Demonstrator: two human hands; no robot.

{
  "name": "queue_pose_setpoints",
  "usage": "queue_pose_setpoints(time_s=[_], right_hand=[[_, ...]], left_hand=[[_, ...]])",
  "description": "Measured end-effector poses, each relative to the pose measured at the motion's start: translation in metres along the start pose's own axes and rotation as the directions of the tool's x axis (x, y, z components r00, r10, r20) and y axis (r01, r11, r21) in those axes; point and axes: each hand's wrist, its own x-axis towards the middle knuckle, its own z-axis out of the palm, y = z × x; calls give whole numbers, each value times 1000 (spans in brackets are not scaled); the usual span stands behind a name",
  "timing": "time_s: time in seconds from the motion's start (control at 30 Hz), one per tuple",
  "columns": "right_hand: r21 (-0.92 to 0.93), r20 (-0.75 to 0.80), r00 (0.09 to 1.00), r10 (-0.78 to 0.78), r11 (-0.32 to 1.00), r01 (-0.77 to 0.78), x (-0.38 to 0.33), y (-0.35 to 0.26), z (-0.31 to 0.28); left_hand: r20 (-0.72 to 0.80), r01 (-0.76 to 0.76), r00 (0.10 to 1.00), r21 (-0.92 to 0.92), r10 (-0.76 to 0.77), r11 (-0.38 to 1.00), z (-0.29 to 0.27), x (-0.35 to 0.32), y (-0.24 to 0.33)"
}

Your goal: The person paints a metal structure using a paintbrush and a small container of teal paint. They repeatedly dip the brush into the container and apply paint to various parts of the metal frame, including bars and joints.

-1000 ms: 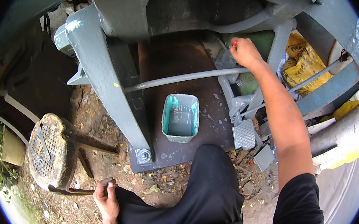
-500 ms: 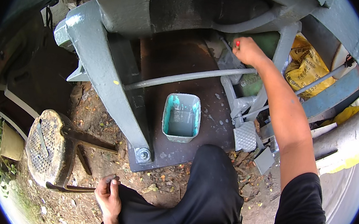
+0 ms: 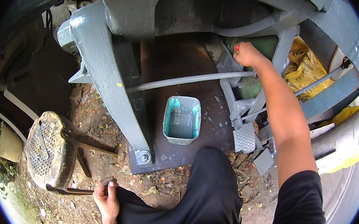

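My right hand [image 3: 249,56] reaches in under the grey-painted machine frame [image 3: 102,57], past a thin grey crossbar [image 3: 191,80]. It is closed round what looks like a paintbrush; only the red handle end [image 3: 237,48] shows, and the bristles are hidden. A rectangular tub [image 3: 180,141] with turquoise-stained walls and grey paint inside stands on the dark base plate [image 3: 184,155], in front of my knee. Near my left leg, my left hand [image 3: 108,198] has curled fingers with the thumb pressed to them. Whether anything is pinched there I cannot tell.
A worn stool [image 3: 45,159] with a perforated seat and a flat strip on it stands at left. A patterned metal pedal [image 3: 245,138] sits right of the tub. Yellow printed sacks [image 3: 304,72] lie at far right, behind a slanting rod. Leaves litter the dirt ground [image 3: 145,199].
The view has shifted slightly. My right hand has moved a little within the same spot under the frame, still gripping the paintbrush. My left hand stays in place.
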Motion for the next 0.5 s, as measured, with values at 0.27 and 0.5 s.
queue_pose_setpoints(time_s=[0.27, 0.5], right_hand=[[232, -47, 997, 60, 972, -48, -1, 6, 0], [30, 33, 998, -43, 999, 42, -5, 5, -2]], left_hand=[[1, -5, 1000, -5, 5, 1000, 3, 3, 2], [9, -21, 1000, -18, 21, 1000, 6, 5, 1]])
